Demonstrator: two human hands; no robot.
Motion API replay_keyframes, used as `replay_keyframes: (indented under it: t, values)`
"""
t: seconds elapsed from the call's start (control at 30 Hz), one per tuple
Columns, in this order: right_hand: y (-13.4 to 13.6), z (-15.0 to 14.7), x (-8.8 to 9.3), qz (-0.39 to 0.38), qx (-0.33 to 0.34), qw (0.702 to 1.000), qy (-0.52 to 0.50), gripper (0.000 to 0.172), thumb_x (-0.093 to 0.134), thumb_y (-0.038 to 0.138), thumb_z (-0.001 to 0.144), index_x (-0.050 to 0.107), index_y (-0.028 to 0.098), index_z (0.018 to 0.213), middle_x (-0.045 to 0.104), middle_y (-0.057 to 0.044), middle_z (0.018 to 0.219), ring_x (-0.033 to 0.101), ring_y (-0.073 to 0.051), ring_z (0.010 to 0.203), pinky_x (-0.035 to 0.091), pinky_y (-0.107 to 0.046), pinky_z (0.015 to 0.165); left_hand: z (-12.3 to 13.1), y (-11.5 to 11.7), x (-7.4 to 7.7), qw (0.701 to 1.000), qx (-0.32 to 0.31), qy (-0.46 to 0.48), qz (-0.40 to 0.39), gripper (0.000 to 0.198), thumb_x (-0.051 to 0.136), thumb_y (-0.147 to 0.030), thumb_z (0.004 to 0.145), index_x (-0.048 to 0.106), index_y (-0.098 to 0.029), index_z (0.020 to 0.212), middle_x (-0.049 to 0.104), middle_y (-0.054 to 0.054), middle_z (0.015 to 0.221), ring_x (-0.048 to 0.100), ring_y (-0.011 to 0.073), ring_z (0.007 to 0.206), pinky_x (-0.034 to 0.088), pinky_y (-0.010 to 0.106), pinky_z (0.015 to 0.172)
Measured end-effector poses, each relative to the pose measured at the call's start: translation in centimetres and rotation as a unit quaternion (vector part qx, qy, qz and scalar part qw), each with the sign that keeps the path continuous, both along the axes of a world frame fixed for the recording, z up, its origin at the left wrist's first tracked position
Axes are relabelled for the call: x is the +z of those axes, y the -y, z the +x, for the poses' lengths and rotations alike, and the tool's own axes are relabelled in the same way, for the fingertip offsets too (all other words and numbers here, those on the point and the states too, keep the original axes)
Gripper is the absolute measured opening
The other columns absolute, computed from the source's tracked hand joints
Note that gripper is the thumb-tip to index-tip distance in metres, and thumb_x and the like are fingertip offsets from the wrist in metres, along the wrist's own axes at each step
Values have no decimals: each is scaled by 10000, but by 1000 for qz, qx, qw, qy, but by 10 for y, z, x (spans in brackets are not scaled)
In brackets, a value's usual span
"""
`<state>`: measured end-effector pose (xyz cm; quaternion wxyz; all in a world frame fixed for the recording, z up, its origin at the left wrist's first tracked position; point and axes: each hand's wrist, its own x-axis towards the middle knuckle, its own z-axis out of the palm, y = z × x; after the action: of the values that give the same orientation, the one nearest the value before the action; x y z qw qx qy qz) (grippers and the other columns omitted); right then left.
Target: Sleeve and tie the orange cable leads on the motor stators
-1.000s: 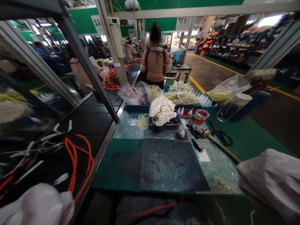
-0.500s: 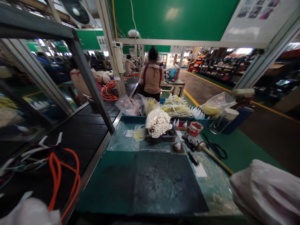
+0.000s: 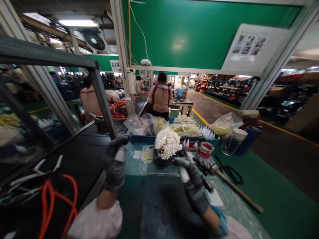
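Observation:
My left hand (image 3: 116, 164), in a dark glove with a pale thumb covering, is raised over the left edge of the green table, fingers apart and holding nothing. My right hand (image 3: 191, 184), gloved the same way, hovers above the dark mat (image 3: 161, 202) with its fingers apart and nothing between them. Just beyond my right fingertips, a bundle of small white beads on stems (image 3: 170, 144) lies in a clear bag on a dark tray. A plastic sheet with a yellowish piece (image 3: 148, 154) lies between my hands, farther back.
Right of the bundle are a red pot (image 3: 206, 150), a hammer (image 3: 236, 187), black scissors (image 3: 231, 172) and a clear jar (image 3: 233, 142). Blue trays of pale stems (image 3: 186, 126) line the back. Orange cables (image 3: 47, 202) lie at left. A metal frame (image 3: 106, 103) rises nearby. A person stands beyond.
Both my hands have come up into view over the table; before, only sleeves showed at the lower corners. The camera view has tilted upward.

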<state>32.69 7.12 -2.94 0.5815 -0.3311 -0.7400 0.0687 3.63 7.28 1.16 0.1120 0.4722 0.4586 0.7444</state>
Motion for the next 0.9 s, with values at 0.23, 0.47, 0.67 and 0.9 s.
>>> replay_keyframes:
  t: [0.23,0.47,0.67,0.9]
  values:
    - [-14,-15,-62,142,46,983,104,441,484,163,1038,676,288,1414,821,-47,1145,805,-216,1052,677,-345,924,-8,-35,-67,992,-48,31,-110,369,774,-550,771,792,-199,883,821,95,907,775,295,924,628,441,919]
    - [-23,7,-97,139,89,970,178,573,457,177,1021,602,275,1566,834,-63,1172,820,-248,1064,679,-368,928,3,-19,-96,975,-112,43,-185,345,747,-527,806,813,-197,879,830,106,919,779,287,897,632,418,898]
    - [-29,6,-108,173,85,965,176,446,412,281,1110,713,247,1437,836,-53,1126,806,-211,1054,635,-327,960,15,-9,-93,948,-213,85,-219,406,788,-585,833,820,-193,934,815,90,959,735,265,930,593,376,894]
    - [-24,7,-111,163,102,963,188,394,439,295,1131,746,217,1365,816,-63,1148,770,-183,1126,575,-292,1059,14,-7,-87,939,-222,133,-228,478,838,-645,772,810,-183,889,796,84,918,701,244,884,569,352,855]
